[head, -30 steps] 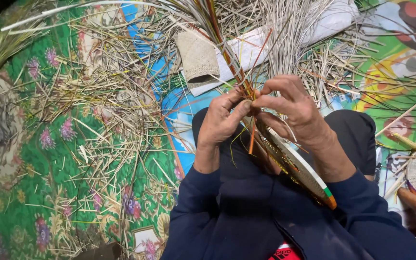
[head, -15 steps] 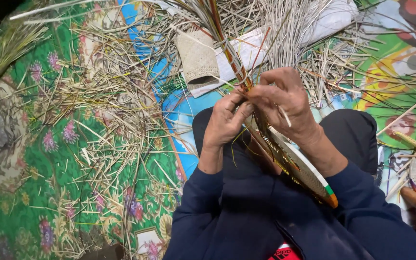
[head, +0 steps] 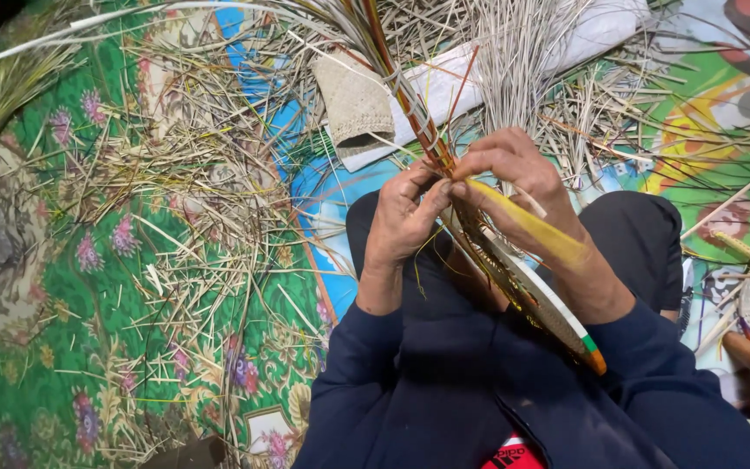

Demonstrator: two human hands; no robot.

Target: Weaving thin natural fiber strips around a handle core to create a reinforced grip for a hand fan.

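over a flowered green mat (head: 62,287) strewn with cut straw, the left hand (head: 401,217) and right hand (head: 514,174) pinch closed on the woven fan (head: 531,291) above the lap, where strands are best kept taut and flat.

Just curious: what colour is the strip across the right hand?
Yellow strip, over the right hand; head view.

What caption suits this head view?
Both hands, left and right, weave coloured strips into a woven fan above a straw-strewn floral mat.
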